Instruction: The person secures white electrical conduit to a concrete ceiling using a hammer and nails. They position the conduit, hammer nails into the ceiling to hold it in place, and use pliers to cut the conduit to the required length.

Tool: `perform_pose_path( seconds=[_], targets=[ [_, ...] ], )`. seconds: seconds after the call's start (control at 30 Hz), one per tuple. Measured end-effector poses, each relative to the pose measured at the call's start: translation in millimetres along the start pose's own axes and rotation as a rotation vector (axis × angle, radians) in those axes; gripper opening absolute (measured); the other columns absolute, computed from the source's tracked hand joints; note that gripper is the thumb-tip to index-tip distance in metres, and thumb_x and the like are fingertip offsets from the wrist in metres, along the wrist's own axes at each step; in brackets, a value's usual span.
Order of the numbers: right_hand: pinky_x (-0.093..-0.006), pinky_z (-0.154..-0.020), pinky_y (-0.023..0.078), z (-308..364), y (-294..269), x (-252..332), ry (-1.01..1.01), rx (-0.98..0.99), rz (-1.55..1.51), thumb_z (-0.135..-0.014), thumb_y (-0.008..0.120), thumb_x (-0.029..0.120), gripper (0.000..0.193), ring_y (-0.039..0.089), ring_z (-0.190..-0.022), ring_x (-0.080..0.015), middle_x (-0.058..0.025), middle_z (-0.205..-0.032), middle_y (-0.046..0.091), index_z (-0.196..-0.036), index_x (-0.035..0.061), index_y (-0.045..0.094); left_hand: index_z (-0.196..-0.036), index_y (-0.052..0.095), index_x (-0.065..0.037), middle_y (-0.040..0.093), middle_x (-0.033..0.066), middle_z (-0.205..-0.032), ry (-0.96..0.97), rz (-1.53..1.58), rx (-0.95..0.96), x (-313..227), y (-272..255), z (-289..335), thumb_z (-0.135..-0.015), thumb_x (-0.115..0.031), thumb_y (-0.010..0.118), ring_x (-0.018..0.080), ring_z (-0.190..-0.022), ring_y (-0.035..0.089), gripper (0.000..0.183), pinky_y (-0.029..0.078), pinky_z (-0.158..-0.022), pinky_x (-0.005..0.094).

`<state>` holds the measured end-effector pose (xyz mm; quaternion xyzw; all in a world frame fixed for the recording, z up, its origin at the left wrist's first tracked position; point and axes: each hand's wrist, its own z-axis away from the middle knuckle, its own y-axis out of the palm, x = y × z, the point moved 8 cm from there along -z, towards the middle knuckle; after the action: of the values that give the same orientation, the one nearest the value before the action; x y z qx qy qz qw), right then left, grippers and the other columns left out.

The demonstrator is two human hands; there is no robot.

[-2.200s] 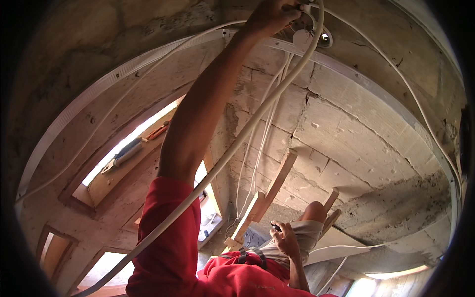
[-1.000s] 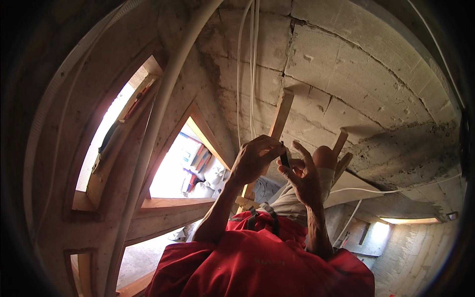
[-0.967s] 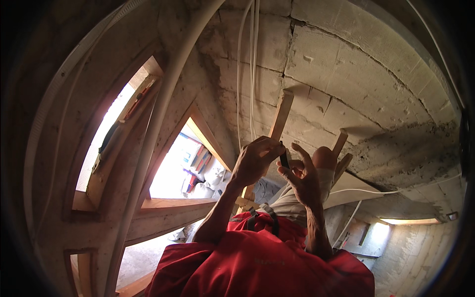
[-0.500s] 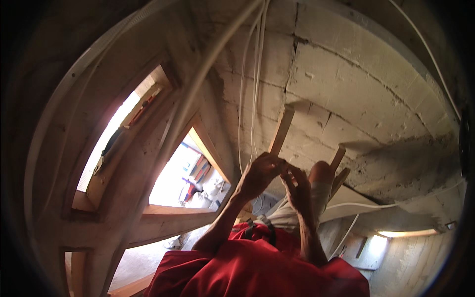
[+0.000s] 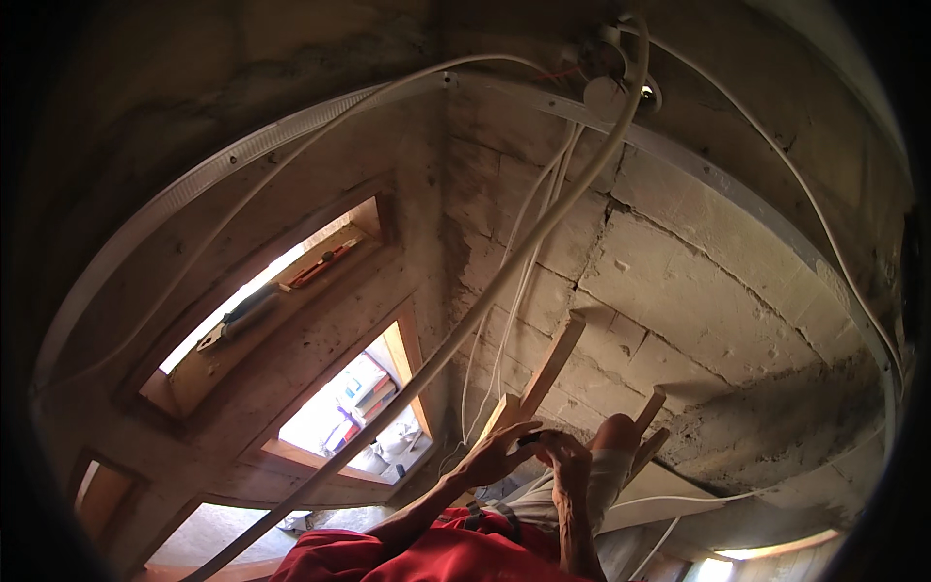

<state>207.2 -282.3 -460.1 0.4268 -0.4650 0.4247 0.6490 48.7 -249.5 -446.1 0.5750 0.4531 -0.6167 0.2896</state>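
Observation:
My left hand (image 5: 497,459) and my right hand (image 5: 569,460) are raised close together in front of my body, fingers bent toward each other. Between their fingertips sits a small dark piece (image 5: 529,439), too small to name; the fingers of both hands close on it. Just beyond the left hand stands a wooden post (image 5: 553,369) with a shorter wooden piece (image 5: 499,415) beside it. To the right of my hands is my bent knee (image 5: 617,435), near another wooden post end (image 5: 651,410).
A thick pale cable (image 5: 485,308) slants across the view from a round ceiling fitting (image 5: 606,85). Thinner white cables (image 5: 529,262) hang by the block wall (image 5: 698,252). Hand tools (image 5: 242,312) lie on the left window ledge. A metal rail (image 5: 223,167) follows the ceiling edge.
My view has tilted upward, bringing the ceiling fitting into sight and placing my hands lower in the picture. The small dark piece now shows between my fingers.

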Motion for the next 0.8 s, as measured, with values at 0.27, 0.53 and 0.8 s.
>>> perform_pose_path(
  seconds=[0.27, 0.53, 0.8],
  targets=[
    [-0.0318, -0.08, 0.054, 4, 10, -33, -0.051, 0.138, 0.441, -0.089, 0.081, 0.02, 0.021, 0.07, -0.091, -0.0162, -0.0091, -0.101, 0.075, -0.101, 0.003, 0.078, -0.134, 0.069, -0.021, 0.077, 0.004, -0.092, -0.137, 0.165, 0.124, 79, 6, 24, -0.102, -0.037, 0.062, 0.0154, -0.086, 0.074, 0.036, 0.056, -0.081, 0.0326],
    [-0.0288, -0.08, 0.053, 19, 18, -75, -0.106, 0.089, 0.365, -0.087, 0.082, 0.017, 0.021, 0.069, -0.086, -0.015, -0.0074, -0.093, 0.075, -0.099, 0.0, 0.077, -0.12, 0.074, -0.022, 0.074, 0.0005, -0.081, -0.17, -0.406, 0.131, 78, -13, 44, -0.096, -0.057, 0.064, 0.012, -0.075, 0.072, 0.043, 0.054, -0.07, 0.0316],
    [-0.0273, -0.077, 0.052, 23, 17, -108, 0.245, 0.171, 0.054, -0.091, 0.079, 0.016, 0.019, 0.065, -0.08, -0.0125, -0.0044, -0.087, 0.073, -0.101, 0.0004, 0.076, -0.112, 0.074, -0.012, 0.067, -0.0019, -0.075, -0.349, 0.283, 0.228, 126, 3, 64, -0.101, -0.044, 0.063, 0.0067, -0.072, 0.065, 0.035, 0.05, -0.065, 0.0278]
  ],
)
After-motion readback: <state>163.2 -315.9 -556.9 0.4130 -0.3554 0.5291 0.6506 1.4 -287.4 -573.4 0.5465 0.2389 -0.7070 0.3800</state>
